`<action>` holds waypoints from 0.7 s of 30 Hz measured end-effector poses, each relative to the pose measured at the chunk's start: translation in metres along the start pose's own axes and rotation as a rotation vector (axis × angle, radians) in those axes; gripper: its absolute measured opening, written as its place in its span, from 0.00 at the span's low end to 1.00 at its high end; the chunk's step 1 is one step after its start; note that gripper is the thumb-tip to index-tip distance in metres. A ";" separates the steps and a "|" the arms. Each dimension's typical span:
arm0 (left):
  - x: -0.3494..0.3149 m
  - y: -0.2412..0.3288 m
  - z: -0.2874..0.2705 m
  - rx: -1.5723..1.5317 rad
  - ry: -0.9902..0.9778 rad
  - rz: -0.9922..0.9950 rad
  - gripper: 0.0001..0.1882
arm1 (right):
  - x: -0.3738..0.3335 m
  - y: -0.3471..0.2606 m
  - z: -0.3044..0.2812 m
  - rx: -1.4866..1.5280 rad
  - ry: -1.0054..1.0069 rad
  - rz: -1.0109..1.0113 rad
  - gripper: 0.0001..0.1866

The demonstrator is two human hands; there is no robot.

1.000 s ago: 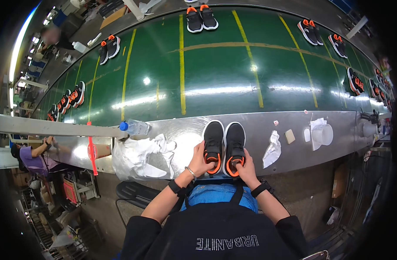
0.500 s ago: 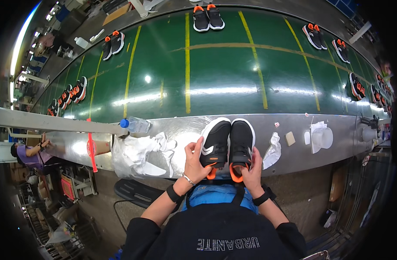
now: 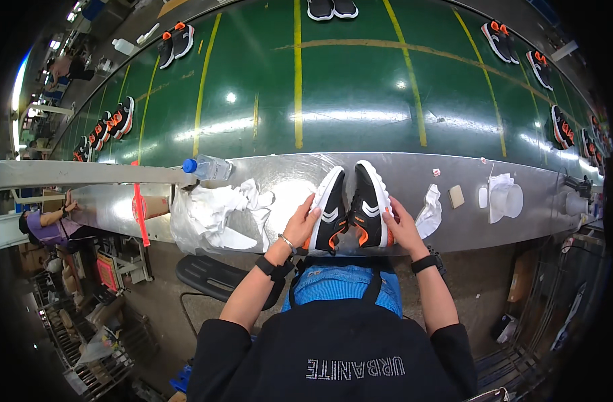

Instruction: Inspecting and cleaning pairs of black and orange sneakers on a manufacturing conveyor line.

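Note:
I hold a pair of black sneakers with white soles and orange lining, one in each hand, at the near edge of the metal bench. My left hand (image 3: pixel 298 226) is closed on the outer side of the left sneaker (image 3: pixel 330 209). On the other side, my right hand (image 3: pixel 404 231) grips the right sneaker (image 3: pixel 369 206) by its sole near the heel. Both shoes lean on their sides with toes pointing away, white soles turned outward and orange openings facing each other. Their heels are nearly together. Some fingertips are hidden behind the shoes.
Beyond the metal bench (image 3: pixel 286 167) lies a green belt (image 3: pixel 353 87) with yellow lines and several sneaker pairs. Left of me are white cloths (image 3: pixel 216 211) and a blue-capped bottle (image 3: pixel 213 167). To the right lie a crumpled cloth (image 3: pixel 430 211), a beige block (image 3: pixel 456 195) and a white cup (image 3: pixel 506 199).
The two sneakers have turned from upright, side by side, to leaning with their soles outward. My hands have shifted to the shoes' outer sides and moved slightly apart. The view has shifted too.

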State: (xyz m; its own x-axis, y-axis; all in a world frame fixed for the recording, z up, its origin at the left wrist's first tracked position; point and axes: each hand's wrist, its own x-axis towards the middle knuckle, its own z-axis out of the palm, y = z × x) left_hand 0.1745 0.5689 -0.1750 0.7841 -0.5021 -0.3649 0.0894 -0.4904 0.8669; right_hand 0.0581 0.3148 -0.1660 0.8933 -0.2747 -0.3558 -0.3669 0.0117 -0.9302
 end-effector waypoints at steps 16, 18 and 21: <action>0.002 -0.009 0.002 -0.088 -0.028 0.009 0.27 | 0.009 0.016 0.009 -0.149 0.015 -0.078 0.27; 0.003 -0.006 0.000 -0.098 -0.016 0.009 0.27 | 0.014 0.016 0.008 -0.144 0.011 -0.063 0.27; 0.004 0.011 -0.007 -0.170 -0.043 0.017 0.29 | 0.010 -0.003 0.005 -0.022 0.026 -0.021 0.26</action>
State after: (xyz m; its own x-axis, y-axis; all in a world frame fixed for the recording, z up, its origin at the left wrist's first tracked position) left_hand 0.1832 0.5660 -0.1648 0.7600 -0.5409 -0.3603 0.1818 -0.3553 0.9169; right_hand 0.0692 0.3171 -0.1675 0.8939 -0.2998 -0.3333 -0.3538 -0.0152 -0.9352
